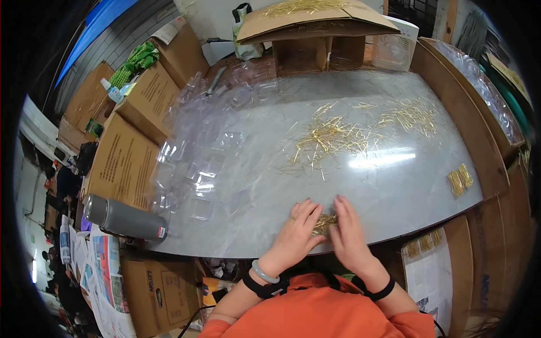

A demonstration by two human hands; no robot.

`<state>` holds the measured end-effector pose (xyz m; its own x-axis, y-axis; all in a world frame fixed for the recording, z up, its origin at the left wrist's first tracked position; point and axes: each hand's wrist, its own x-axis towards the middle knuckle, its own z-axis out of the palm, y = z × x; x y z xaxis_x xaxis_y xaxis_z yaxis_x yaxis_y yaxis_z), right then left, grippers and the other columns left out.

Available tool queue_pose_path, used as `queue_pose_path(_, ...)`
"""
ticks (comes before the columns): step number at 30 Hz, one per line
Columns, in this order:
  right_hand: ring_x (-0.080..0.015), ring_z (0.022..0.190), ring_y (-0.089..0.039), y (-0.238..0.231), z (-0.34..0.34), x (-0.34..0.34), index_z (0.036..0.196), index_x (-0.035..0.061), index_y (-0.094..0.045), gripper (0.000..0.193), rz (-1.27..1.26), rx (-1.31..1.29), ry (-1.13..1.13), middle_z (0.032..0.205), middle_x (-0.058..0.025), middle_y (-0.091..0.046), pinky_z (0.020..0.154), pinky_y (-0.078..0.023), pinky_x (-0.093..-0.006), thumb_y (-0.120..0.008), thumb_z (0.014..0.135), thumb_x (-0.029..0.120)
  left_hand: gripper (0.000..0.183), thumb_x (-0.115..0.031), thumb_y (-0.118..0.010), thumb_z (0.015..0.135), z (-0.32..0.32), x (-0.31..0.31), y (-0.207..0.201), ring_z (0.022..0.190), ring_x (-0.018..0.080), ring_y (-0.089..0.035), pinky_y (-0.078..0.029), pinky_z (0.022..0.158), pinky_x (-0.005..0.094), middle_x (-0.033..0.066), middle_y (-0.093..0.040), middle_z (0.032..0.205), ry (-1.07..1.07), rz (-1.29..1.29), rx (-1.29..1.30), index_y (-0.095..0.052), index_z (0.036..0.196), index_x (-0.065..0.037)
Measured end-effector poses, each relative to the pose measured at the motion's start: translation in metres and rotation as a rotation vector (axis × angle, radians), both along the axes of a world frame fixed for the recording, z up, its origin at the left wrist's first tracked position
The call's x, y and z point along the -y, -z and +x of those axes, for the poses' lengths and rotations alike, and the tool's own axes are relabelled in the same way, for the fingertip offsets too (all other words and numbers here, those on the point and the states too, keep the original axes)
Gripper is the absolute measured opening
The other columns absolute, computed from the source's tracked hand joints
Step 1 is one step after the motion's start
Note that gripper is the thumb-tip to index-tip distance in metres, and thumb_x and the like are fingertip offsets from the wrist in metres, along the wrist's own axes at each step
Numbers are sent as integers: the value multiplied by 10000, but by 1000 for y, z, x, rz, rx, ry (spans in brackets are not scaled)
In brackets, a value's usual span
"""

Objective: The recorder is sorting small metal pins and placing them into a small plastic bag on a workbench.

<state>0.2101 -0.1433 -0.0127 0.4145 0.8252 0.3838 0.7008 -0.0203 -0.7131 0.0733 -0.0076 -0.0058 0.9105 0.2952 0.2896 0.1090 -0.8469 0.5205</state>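
Note:
At the table's near edge, a small bundle of gold wire hooks [325,224] lies between my two hands. My left hand [296,235] closes on its left side, the thumb below it and the fingers above. Against the right side presses my right hand [350,234], fingers long and held close together, slightly blurred. Parts of the bundle are hidden by the fingers. Beyond my hands a loose heap of gold wire hooks [332,138] spreads over the grey table [265,186]. A second scatter of hooks [411,117] lies farther right.
Clear plastic boxes [205,143] pile up on the left, near a grey bottle [132,219]. Two finished-looking gold bundles [460,179] lie at the right edge. Cardboard boxes [121,163] line the left; a cardboard wall [468,112] borders the right. More bundles [422,243] lie below, on paper.

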Motion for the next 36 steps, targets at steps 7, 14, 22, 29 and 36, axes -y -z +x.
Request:
queue_pose_path(7, -465, 1448, -374, -18, 16, -4, 1524, -31, -356, 735, 57, -177, -150, 1547, -271, -400, 1212, -322, -487, -645, 850, 3, 696, -129, -755, 890, -1, -1, 7, 1402, 472, -430, -325, 1196, 558, 264, -493, 1454, -22, -104, 64, -436, 1488, 29)
queue_pose_path(14, -410, 1334, -499, -7, 48, 7, 1469, 17, -468, 679, -177, 70, -304, 1451, -199, -511, 1150, -386, -459, -707, 835, -6, 663, -171, -762, 896, -2, -8, 4, 1383, 446, -466, -327, 1196, 550, 253, -524, 1435, 75, -9, 39, -481, 1462, 31)
queue_pose_path(22, -462, 1434, -383, 3, -16, -2, 1536, -47, -321, 710, 59, -207, -35, 1563, -281, -357, 1200, -336, -481, -590, 879, -34, 663, -183, -732, 918, 1, -1, 8, 1417, 421, -421, -302, 1214, 561, 230, -510, 1447, 30, 33, -14, -446, 1477, 29)
queue_pose_path(29, -451, 1494, -316, -13, 25, -8, 1566, -36, -276, 848, -45, -44, -305, 1579, -269, -366, 1235, -270, -515, -684, 831, 74, 885, -98, -751, 899, -9, -7, 12, 1392, 423, -464, -357, 1188, 509, 242, -474, 1499, 29, -218, 85, -229, 1606, 9)
queue_pose_path(36, -420, 1367, -477, -8, 29, -10, 1479, 51, -476, 778, -193, 154, -297, 1419, -205, -550, 1188, -345, -506, -829, 799, 184, 975, -115, -771, 905, -16, -12, 16, 1410, 389, -473, -401, 1167, 451, 235, -415, 1572, 71, -245, 92, -141, 1643, -20)
